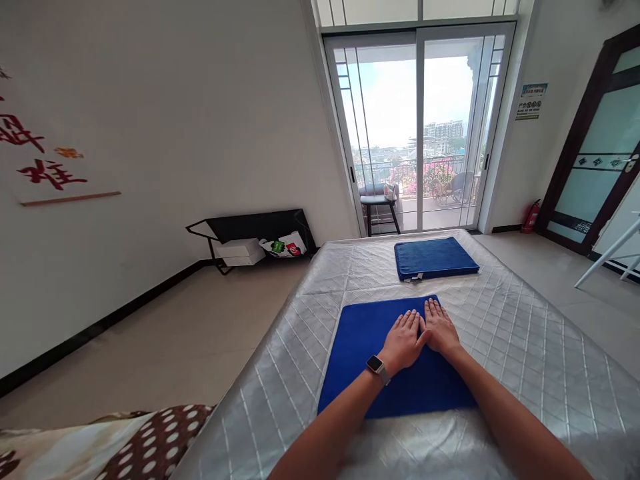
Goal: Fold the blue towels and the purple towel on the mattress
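Note:
A blue cloth (350, 353) lies flat on a silver quilted mattress (280, 373). My left hand (404, 339), with a watch (376, 365) at its wrist, rests palm down on the cloth, its fingers stretched out. Beside it, my right hand (440, 327) lies flat near the cloth's far right corner, fingers pointing away from me. The two hands touch or nearly touch at the thumbs. Farther back on the mattress sits a neat stack of folded blue cloth (435, 257), with a small white tag at its near edge.
Patterned brown bedding (155, 440) is at the lower left. By the left wall a black rack (255, 223) holds white boxes (239, 252) and a printed bag (285, 245). Behind the mattress are sliding glass doors (419, 133). A fire extinguisher (531, 217) and white metal legs (607, 253) stand to the right.

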Tool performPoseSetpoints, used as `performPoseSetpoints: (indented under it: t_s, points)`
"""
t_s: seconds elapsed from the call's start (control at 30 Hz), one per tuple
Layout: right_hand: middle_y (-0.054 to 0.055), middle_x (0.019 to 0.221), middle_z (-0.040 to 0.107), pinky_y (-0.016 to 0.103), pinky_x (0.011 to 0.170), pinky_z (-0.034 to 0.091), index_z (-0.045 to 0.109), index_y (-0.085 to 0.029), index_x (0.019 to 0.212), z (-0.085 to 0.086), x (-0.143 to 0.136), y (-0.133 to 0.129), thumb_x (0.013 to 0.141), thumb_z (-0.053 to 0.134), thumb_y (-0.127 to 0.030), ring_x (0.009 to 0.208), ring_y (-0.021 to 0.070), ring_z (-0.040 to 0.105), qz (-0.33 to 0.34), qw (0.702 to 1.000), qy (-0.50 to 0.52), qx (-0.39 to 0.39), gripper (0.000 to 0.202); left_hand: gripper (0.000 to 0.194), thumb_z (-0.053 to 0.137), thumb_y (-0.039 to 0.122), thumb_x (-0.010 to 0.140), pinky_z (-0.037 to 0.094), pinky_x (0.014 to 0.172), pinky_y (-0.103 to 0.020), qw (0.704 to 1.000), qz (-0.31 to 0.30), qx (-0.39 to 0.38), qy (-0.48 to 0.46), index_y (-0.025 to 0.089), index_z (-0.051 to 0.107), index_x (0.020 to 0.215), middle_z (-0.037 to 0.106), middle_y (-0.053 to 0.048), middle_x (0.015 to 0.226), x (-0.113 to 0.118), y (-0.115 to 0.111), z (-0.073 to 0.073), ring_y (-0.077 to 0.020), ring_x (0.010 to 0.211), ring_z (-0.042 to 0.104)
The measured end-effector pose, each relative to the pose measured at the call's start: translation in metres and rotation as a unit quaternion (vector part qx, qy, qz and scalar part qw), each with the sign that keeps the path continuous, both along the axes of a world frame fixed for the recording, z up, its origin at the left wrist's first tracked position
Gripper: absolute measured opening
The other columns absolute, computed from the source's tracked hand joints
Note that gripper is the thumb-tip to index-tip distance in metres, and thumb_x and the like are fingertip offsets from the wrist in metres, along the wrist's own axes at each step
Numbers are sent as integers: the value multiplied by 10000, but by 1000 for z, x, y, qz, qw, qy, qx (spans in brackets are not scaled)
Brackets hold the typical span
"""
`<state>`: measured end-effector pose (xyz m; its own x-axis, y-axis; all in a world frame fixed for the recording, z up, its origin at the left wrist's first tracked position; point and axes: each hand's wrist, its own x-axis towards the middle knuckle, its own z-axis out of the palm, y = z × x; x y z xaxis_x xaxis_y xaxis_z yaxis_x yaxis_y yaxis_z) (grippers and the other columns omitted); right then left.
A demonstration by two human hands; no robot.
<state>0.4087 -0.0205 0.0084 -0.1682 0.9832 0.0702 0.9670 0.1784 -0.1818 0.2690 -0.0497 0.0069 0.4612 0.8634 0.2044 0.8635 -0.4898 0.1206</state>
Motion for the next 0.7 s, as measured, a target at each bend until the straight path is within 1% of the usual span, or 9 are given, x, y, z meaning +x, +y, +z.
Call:
performPoseSetpoints:
  t_s: [0.07,0.1,0.17,0.23,0.4,0.47,0.5,0.6,0.7]
  points:
    - [169,1638,243,404,1232,191,280,10,1556,-2,1,1,1004,246,-370,1529,243,195,8,1000,0,5,671,647,153,461,1066,296,1223,-425,1000,15,-9,0,57,413,1499,402,-165,1564,10,-3,-4,-239,1479,326]
    - [174,1635,246,410,1232,193,283,13,1554,-3,1,1,1003,246,-376,1528,246,197,8,1000,1,7,675,659,144,474,1063,285,1228,-426,1000,21,-12,0,62,403,1507,388,-159,1572,8,-4,-5,-239,1486,309]
    - [179,1632,250,418,1232,187,285,14,1553,-4,1,2,1006,238,-392,1528,251,197,1,1000,2,9,684,680,137,507,1055,268,1235,-428,999,36,-18,2,80,393,1518,362,-141,1589,-8,-7,-7,-239,1496,282]
    - [173,1634,247,412,1235,173,277,6,1559,-4,0,4,1012,227,-408,1530,248,190,-7,1000,3,6,688,704,144,541,1046,258,1239,-436,998,64,-25,9,84,381,1527,347,-135,1597,-35,-12,-10,-243,1501,269]
    - [155,1638,252,400,1242,138,289,-16,1561,-3,0,3,1024,229,-423,1532,236,179,-7,1000,6,4,677,768,168,598,1026,238,1241,-457,984,171,-32,35,55,343,1539,333,-159,1600,-115,-33,-22,-269,1507,251]
    - [151,1640,251,404,1244,133,314,-20,1553,-1,-1,2,1025,241,-421,1536,238,163,-6,1000,6,5,668,778,164,607,1021,248,1236,-448,980,192,-27,36,55,332,1543,323,-156,1605,-138,-44,-29,-265,1506,256]
    - [151,1640,250,403,1245,132,325,-18,1548,1,-1,1,1025,247,-416,1536,238,159,-7,1000,5,5,662,782,157,610,1020,255,1233,-444,980,196,-23,34,56,329,1544,318,-154,1607,-145,-50,-32,-262,1505,260]
    - [163,1629,274,386,1244,143,345,-3,1535,8,-3,-1,1023,271,-390,1529,234,191,-11,1000,4,6,646,789,140,605,1021,269,1226,-438,979,203,-13,31,42,333,1538,312,-161,1607,-156,-61,-37,-259,1500,274]
    - [166,1618,303,371,1237,179,328,-2,1541,13,-5,-4,1014,290,-327,1518,227,234,-17,999,15,30,620,795,142,594,1022,267,1227,-436,977,210,-11,42,15,338,1530,306,-177,1604,-154,-65,-36,-268,1496,283]
